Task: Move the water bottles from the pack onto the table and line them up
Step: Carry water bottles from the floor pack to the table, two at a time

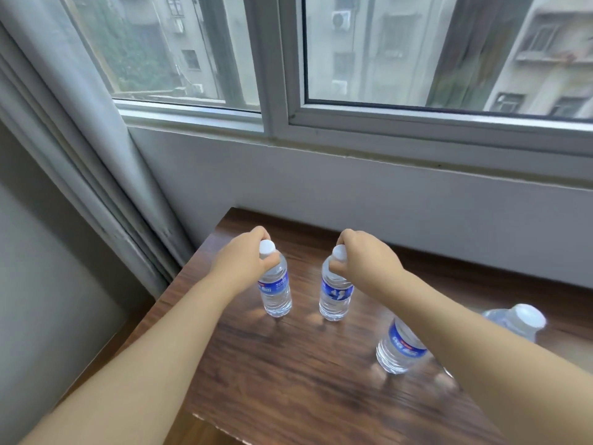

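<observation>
Two clear water bottles with white caps and blue labels stand upright side by side on the dark wooden table (288,380). My left hand (244,261) grips the neck and cap of the left bottle (276,292). My right hand (362,256) grips the neck and cap of the right bottle (335,293). A third bottle (399,348) stands nearer to me on the right, partly hidden behind my right forearm. A fourth bottle (519,321) shows its cap and shoulder at the far right. The pack is out of view.
The table stands against a white wall (353,194) below a window (417,59). A grey curtain (96,155) hangs at the left, reaching down beside the table's left corner. The table's near edge runs across the lower middle of the view.
</observation>
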